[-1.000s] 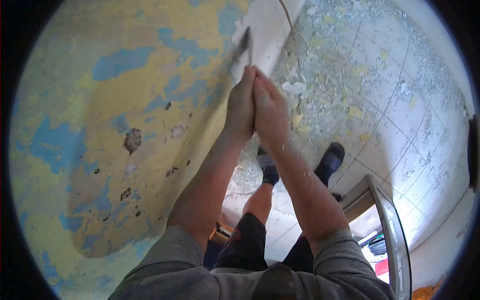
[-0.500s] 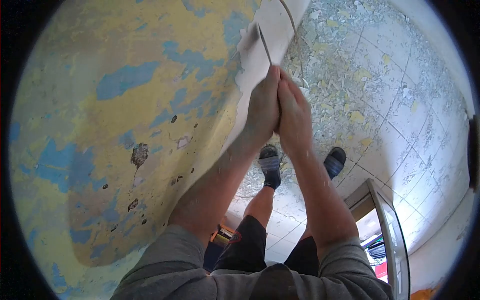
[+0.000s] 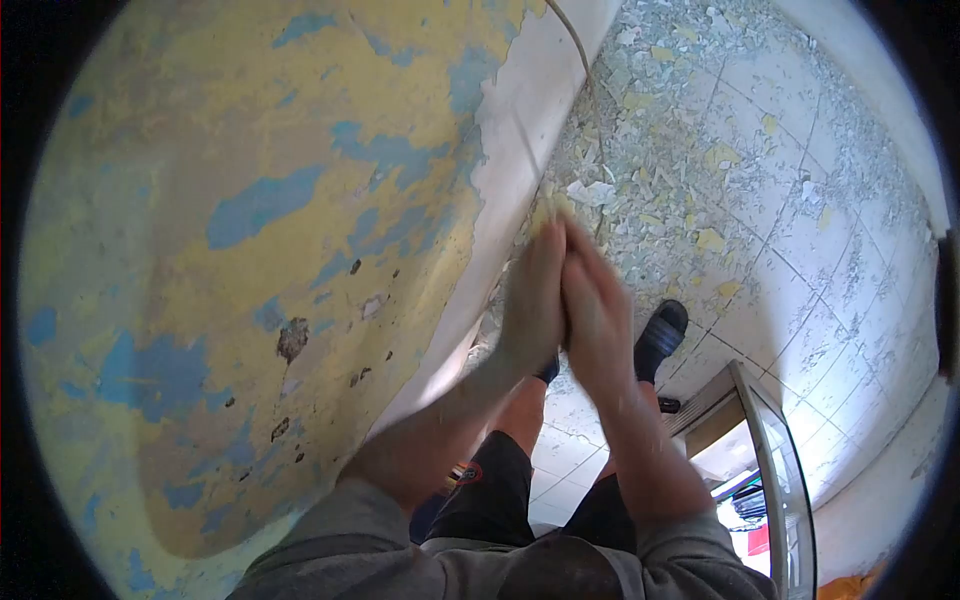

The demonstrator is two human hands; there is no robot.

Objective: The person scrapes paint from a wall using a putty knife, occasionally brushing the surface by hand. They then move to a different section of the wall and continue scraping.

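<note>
My left hand [image 3: 535,300] and my right hand [image 3: 598,310] are closed together around a scraper's handle, which their fingers hide. The scraper's thin blade [image 3: 530,145] points away from me, seen edge-on and smeared by motion. It overlaps the white stripped strip [image 3: 510,130] along the wall's lower part. Left of that strip, the wall [image 3: 250,130] still carries patchy yellow, blue and tan paint with a ragged edge. Several dark pits [image 3: 293,340] mark its surface. A white flake [image 3: 592,192] shows just beyond my fingertips.
Paint chips [image 3: 650,150] litter the tiled floor [image 3: 780,240] along the wall. A cable [image 3: 585,60] runs down by the wall's base. My sandalled foot [image 3: 662,335] stands right of my hands. A framed glass door [image 3: 770,430] is at the lower right.
Both hands have drawn back toward my body together with the scraper, and now hide one foot. The view has shifted slightly. A white flake now shows beyond my hands.
</note>
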